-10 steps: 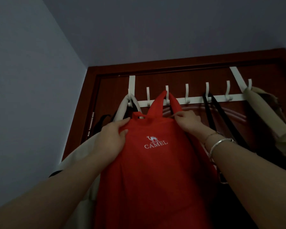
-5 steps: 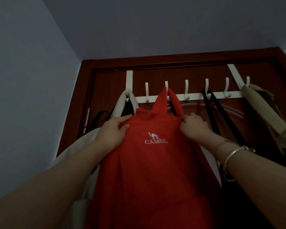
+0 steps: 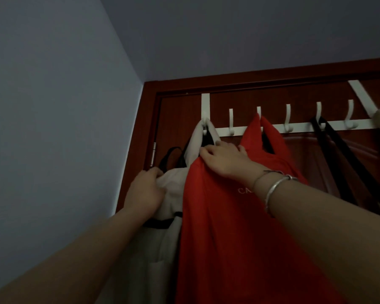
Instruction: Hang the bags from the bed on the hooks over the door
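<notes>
While the red fabric tote bag is hanging by its strap from a white over-door hook, the left hand is clutching the neighbouring cream canvas bag and the right hand is pressing flat, unclenched, on the red bag's top edge, best smoothing both apart without lifting straps off.

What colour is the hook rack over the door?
White; the hook rack shows clearly against the dark red-brown door in the head view.

Your left hand is gripping the cream fabric bag hanging from the white over-door hook rack, while your right hand is resting on the red cloth bag's top edge just beside it.
</notes>
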Demonstrator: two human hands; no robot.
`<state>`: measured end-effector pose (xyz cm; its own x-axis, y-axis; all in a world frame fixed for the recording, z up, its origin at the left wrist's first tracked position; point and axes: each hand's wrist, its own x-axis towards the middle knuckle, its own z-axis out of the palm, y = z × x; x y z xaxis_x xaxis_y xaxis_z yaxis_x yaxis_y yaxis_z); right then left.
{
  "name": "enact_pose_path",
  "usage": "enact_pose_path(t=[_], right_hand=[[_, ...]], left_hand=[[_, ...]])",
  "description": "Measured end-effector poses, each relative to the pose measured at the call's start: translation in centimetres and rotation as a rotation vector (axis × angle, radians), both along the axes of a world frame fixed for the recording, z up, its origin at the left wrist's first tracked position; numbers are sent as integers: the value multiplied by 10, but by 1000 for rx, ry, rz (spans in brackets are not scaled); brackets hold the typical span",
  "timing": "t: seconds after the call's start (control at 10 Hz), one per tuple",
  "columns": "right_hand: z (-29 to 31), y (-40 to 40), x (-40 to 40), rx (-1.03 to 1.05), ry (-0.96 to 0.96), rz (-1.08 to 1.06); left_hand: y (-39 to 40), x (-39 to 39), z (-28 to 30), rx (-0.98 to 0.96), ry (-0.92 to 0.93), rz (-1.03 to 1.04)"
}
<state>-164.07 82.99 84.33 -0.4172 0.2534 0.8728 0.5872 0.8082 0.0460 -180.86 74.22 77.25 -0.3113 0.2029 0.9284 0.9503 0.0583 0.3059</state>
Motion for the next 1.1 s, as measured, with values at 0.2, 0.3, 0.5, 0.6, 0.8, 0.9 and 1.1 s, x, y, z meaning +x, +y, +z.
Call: enact_pose_path(t=[0.2,0.3,0.5,0.6,0.8,0.9,1.1], right_hand=[[8,2,-8,-111,74,-130],[6,5,-2,-21,128,-182],[9,11,-6,-27,153,-248],[1,7,-25,-51,105,-183],[-26,22,-21,13,218,3],[-38,18,-9,31,234,110],[-70,-22,48,25,206,211]], left_hand=[[5,-13,11,116,31,-133],[5,-11,30,214,63,-126],[16,-16,52,285,50,-161],[23,-28,33,199,30,-159],[12,-19,20,182,37,-153],[2,-10,14,141,30,-75],[-34,42,-4,118,-23,28]])
